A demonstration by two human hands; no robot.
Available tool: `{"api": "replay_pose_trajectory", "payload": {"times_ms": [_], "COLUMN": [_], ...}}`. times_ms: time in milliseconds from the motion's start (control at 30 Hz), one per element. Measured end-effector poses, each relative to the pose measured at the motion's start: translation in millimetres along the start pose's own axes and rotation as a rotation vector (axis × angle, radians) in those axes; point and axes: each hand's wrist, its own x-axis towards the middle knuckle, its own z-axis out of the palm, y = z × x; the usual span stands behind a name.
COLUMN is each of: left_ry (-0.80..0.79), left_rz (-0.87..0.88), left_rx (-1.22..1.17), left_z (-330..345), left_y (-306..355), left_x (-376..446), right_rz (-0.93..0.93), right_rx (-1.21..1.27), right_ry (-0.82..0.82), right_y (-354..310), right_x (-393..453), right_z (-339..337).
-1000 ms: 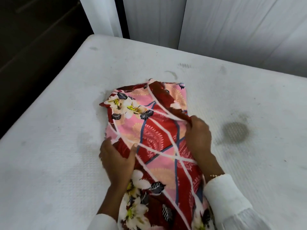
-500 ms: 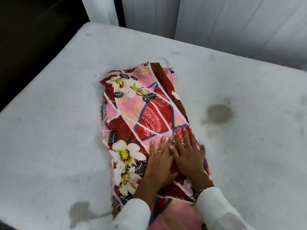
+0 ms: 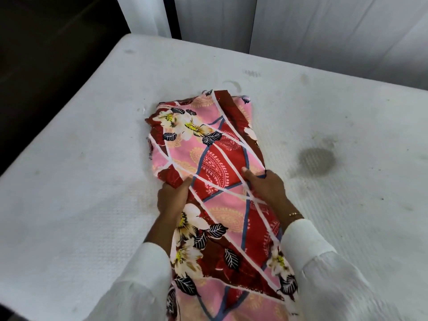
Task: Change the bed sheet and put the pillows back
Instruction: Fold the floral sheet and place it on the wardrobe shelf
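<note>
The folded floral bed sheet (image 3: 217,181) lies on the bare mattress (image 3: 81,181), its long axis running from 6 toward 12 o'clock away from you. Your left hand (image 3: 172,199) grips its 9 o'clock edge, fingers tucked under the fold; your right hand (image 3: 266,187) pinches the 3 o'clock edge. Both sit level at mid-length, so the far half lies beyond your reach toward 12. A dark stain (image 3: 317,161) marks the mattress at 3 o'clock.

Head camera looks steeply down, close over the mattress (image 3: 92,181).
</note>
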Motion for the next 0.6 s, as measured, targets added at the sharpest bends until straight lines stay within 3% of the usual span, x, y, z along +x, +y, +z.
{"api": "replay_pose_trajectory", "payload": {"times_ms": [133,233,400,600], "left_ry": [-0.31,-0.432,-0.41,-0.331], "left_rz": [-0.204,-0.239,0.088,0.465], "left_rx": [-0.273,-0.461,-0.764,-0.911], "left_z": [2.5,-3.3,-44.9,-94.4], "left_y": [28.3,50.0,122.4,168.4], "left_x": [-3.3,-11.5,-34.5,-117.4], "right_rz": [0.13,0.116,-0.149,-0.582], "right_rx": [0.296,0.388,0.65,0.743], "right_ry": [-0.216,-0.231,-0.15,-0.065], "right_y": [-12.4,-34.8,-109.8,-162.1], "right_x": [5.0,0.9,-18.1,-83.2], "right_z": [-5.9,-17.8,-70.4,-128.0]}}
